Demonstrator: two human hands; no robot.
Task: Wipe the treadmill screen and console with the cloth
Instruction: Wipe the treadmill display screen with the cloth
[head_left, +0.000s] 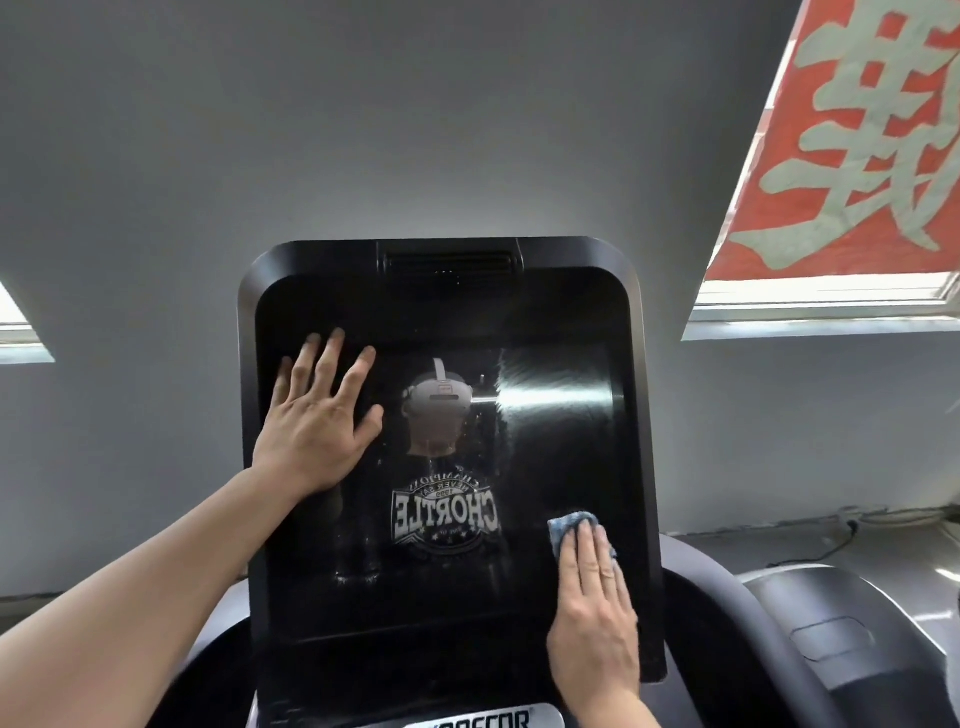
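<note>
A large black glossy treadmill screen (447, 587) fills the middle of the view, set in a black console frame (249, 291). It mirrors a person in a dark printed shirt. My left hand (317, 421) lies flat on the screen's upper left, fingers spread, holding nothing. My right hand (592, 608) presses a small blue-grey cloth (563, 527) flat against the screen's lower right; only the cloth's top edge shows above my fingers. Streaks and specks show on the glass near the centre.
Grey handlebar arms (727, 613) curve out below the console on both sides. A second grey machine housing (831, 623) stands at right. A grey wall lies behind, with a window and red banner (857, 156) at upper right. A silver logo plate (467, 719) sits at the bottom.
</note>
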